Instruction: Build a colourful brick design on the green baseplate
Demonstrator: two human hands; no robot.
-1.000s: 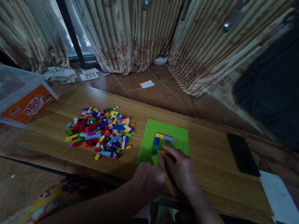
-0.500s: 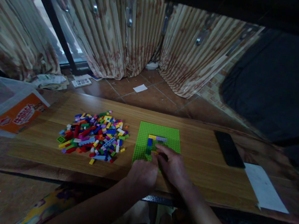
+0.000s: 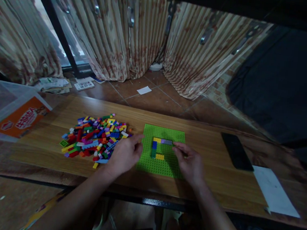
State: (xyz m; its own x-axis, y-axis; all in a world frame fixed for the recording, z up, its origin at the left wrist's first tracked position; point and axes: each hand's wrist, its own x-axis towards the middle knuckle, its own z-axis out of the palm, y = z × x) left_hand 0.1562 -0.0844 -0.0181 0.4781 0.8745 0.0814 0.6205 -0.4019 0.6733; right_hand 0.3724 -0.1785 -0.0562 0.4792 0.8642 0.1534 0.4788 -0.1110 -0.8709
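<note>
Hands (image 3: 126, 154) (image 3: 190, 165) moved apart, half-curled, grasp unclear, bricks (image 3: 159, 157) on green baseplate (image 3: 168, 168), Chinese characters (image 3: 26, 118) on orange label (image 3: 14, 114)

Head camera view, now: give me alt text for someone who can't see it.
The right hand is beside a C-shaped line of bricks on a green baseplate; the left hand, at the baseplate's left edge, partly hides a loose multicoloured brick pile. A clear tub is to the pile's left.

Between the hands (image 3: 190, 163), the baseplate (image 3: 164, 168) is studded plastic; left of them, the bricks (image 3: 88, 137) look smooth plastic. Beneath, the worktop (image 3: 212, 180) is wood-grained, faintly glossy; beyond, the curtains (image 3: 144, 45) are matt cloth.
</note>
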